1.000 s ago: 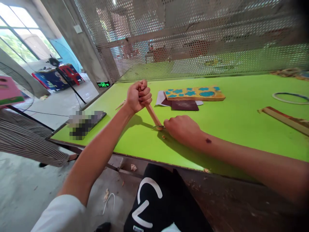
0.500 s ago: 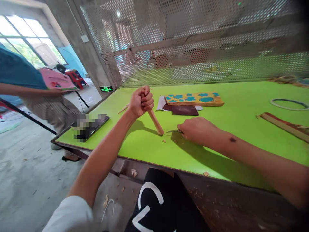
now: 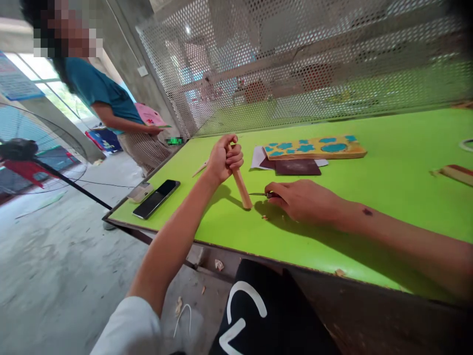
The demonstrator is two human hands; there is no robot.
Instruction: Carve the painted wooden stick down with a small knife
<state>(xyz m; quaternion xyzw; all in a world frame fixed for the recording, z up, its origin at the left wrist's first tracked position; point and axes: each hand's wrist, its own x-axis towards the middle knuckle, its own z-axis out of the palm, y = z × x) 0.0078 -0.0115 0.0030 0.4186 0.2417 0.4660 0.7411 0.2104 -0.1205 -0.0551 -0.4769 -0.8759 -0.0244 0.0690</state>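
My left hand [image 3: 225,159] is wrapped round the upper part of a wooden stick [image 3: 242,188], which leans with its lower end on the green table [image 3: 221,229]. In my right hand [image 3: 295,197] is a small knife [image 3: 260,195]; its thin blade points left toward the lower part of the stick, and my fingers hide most of its handle. I cannot tell whether the blade touches the wood. Small wood shavings [image 3: 264,217] lie below the blade.
Behind my hands lie a yellow board with blue shapes [image 3: 314,149] and dark red sheets [image 3: 297,167]. A phone [image 3: 156,199] and a small case [image 3: 140,192] sit at the left edge. A perforated metal screen [image 3: 295,64] backs the table. A person [image 3: 107,93] stands beyond the left end.
The view has swung left, bringing more of the other person into sight. My right hand has brought the knife blade slightly higher beside the stick. Both grips stay closed.
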